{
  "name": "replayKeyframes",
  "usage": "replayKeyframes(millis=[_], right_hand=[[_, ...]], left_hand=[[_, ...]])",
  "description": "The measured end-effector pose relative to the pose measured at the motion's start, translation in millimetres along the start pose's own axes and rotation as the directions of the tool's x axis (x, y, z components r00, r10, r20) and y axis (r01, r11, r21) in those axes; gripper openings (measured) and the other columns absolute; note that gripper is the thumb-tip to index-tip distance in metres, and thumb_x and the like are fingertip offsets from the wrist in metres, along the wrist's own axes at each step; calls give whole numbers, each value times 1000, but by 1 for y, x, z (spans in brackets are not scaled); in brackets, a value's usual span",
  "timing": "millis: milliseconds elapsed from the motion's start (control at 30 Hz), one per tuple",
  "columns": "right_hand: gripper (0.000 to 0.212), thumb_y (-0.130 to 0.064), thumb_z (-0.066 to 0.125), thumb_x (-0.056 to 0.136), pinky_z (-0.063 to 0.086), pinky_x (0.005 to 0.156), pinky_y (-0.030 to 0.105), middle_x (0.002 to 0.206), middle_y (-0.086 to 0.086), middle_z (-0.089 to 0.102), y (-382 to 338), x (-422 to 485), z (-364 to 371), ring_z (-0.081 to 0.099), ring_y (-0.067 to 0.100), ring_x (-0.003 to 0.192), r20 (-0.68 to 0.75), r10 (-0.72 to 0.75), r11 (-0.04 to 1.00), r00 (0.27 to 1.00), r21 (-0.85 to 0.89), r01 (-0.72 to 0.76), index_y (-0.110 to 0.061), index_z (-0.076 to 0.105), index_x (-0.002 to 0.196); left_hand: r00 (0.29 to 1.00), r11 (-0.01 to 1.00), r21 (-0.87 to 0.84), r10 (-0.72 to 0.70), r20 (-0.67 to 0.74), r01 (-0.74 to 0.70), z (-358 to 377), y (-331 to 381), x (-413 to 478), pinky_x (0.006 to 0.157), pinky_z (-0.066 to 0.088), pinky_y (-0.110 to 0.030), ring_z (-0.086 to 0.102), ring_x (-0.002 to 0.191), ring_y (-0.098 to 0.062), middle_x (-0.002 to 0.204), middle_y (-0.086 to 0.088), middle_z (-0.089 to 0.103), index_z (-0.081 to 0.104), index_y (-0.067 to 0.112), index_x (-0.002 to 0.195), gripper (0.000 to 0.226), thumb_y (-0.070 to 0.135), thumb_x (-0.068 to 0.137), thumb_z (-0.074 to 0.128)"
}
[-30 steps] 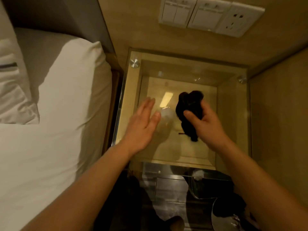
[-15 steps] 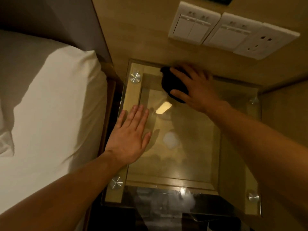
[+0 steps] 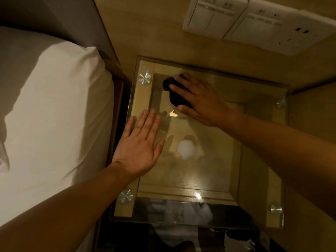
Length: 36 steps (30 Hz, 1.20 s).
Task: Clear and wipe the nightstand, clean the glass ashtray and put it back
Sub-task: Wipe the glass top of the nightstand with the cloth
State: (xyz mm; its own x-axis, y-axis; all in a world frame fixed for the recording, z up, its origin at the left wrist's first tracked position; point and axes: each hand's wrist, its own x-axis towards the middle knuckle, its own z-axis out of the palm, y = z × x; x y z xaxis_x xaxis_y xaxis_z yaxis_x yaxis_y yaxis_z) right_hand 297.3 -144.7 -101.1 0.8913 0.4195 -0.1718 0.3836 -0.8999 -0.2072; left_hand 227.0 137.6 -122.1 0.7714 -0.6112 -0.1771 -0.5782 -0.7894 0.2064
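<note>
The nightstand (image 3: pixel 258 180) has a square glass top on a light wooden frame, held by round metal studs at its corners. My right hand (image 3: pixel 200 100) presses a dark cloth (image 3: pixel 172 95) flat onto the glass near the back left corner. My left hand (image 3: pixel 141 142) lies flat and open on the left side of the glass, fingers together and pointing away from me. No glass ashtray shows in this view. Bright reflections sit on the glass between my hands.
A bed with a white pillow (image 3: pixel 54 113) lies close along the left of the nightstand. White wall switches (image 3: pixel 214 17) and a socket (image 3: pixel 291 33) sit on the wooden wall panel behind it. A wooden side wall (image 3: pixel 314 142) borders the right.
My right hand carried the cloth from the middle of the glass to the back, then slid it left towards the back left corner. My left hand settled flat on the left side.
</note>
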Motion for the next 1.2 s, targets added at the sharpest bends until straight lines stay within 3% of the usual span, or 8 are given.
replayKeyframes(millis=[233, 433, 667, 1200], right_hand=[[64, -59, 34, 104, 25, 119, 47, 170, 1, 19, -26, -48, 21, 14, 24, 157, -41, -117, 993, 992, -23, 116, -29, 25, 160], [64, -58, 34, 103, 25, 120, 47, 169, 0, 21, -52, -87, 30, 14, 23, 157, -18, -130, 991, 991, -32, 130, -30, 25, 160], [65, -61, 27, 105, 11, 123, 40, 171, -2, 12, -83, -128, 45, 5, 21, 158, 29, -140, 990, 990, -32, 141, -33, 16, 162], [65, -61, 42, 102, 21, 124, 45, 167, 2, 28, -167, -196, 75, 20, 24, 156, -83, -136, 986, 987, 82, 143, -28, 35, 158]], left_hand=[[1000, 1000, 23, -8, 14, 7, -3, 2, -1, 132, 2, -52, -6, 164, -23, 178, -10, -1, 2, 13, 169, 74, 56, 109, 13], [1000, 999, 26, -22, 19, 22, -9, 3, -1, 132, -3, -49, -7, 164, -22, 178, -9, -2, 2, 14, 169, 73, 55, 109, 14], [1000, 999, 38, -20, 23, 20, -13, 5, -1, 132, 1, -52, -6, 164, -22, 178, -10, 1, 4, 13, 169, 75, 57, 108, 10], [1000, 997, 75, -19, 16, 18, -15, 7, -4, 131, -2, -51, -5, 164, -24, 178, -12, 0, 1, 16, 168, 78, 64, 106, 3]])
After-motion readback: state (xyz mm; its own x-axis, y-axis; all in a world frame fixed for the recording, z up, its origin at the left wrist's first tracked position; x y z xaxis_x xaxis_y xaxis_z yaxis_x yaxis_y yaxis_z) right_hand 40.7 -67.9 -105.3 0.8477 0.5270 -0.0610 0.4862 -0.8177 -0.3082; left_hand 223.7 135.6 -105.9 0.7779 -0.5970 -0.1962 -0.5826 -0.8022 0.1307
